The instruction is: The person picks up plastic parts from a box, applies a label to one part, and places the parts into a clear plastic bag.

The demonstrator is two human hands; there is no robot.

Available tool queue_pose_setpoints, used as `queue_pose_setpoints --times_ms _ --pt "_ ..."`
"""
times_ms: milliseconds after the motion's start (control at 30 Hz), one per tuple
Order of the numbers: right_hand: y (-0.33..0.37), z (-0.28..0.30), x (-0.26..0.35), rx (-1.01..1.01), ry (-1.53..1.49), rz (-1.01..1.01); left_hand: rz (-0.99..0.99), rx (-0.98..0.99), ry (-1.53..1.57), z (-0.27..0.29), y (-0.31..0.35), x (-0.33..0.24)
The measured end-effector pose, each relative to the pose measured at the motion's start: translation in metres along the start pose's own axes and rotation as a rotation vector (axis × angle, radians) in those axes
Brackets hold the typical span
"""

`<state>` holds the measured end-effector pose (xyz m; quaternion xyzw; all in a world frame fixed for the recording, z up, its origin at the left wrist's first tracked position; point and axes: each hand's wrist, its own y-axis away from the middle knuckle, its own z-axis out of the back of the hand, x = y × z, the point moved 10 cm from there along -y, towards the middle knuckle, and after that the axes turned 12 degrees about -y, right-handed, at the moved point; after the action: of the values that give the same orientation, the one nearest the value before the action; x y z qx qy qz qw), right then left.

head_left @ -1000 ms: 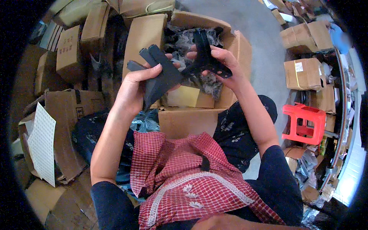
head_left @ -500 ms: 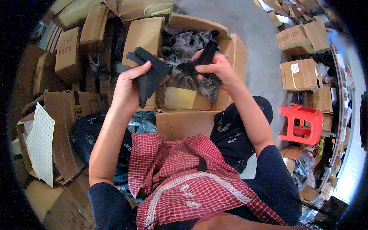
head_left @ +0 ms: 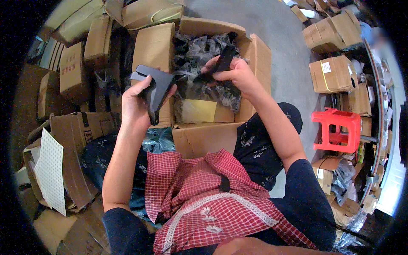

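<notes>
My left hand [head_left: 135, 103] is closed around a dark grey triangular bracket-like part [head_left: 160, 84], its smooth face catching the light and its narrow tip pointing down. A slot or gap shows at its upper left end. My right hand [head_left: 243, 80] pinches a black angular part [head_left: 225, 58] with a long arm that slants up to the right. The two parts are apart. Below the right hand stands an open cardboard box [head_left: 260, 59], holding dark parts wrapped in clear plastic [head_left: 191, 57]. A yellow sheet [head_left: 199, 110] lies at the box's near side.
Cardboard boxes [head_left: 72, 72] are stacked on the left, beside a white dotted sheet [head_left: 49, 170]. On the right stand a red plastic stool [head_left: 338, 129], a strapped carton [head_left: 331, 74] and a crowded shelf. Grey floor [head_left: 282, 63] runs between.
My left hand has moved left, away from the right hand, and the grey part has turned so its face shows more light. My right hand keeps its hold, shifted slightly left.
</notes>
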<state>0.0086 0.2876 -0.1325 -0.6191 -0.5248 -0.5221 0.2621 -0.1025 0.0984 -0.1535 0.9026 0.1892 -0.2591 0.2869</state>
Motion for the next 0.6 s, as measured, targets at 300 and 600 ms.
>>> queue_pose_setpoints --times_ms 300,600 --pt "0.007 -0.008 -0.007 -0.005 -0.086 -0.060 0.005 -0.055 0.031 0.010 -0.004 0.003" --pt "0.000 -0.011 -0.012 0.071 -0.184 -0.130 0.022 -0.062 0.028 0.011 -0.003 0.005"
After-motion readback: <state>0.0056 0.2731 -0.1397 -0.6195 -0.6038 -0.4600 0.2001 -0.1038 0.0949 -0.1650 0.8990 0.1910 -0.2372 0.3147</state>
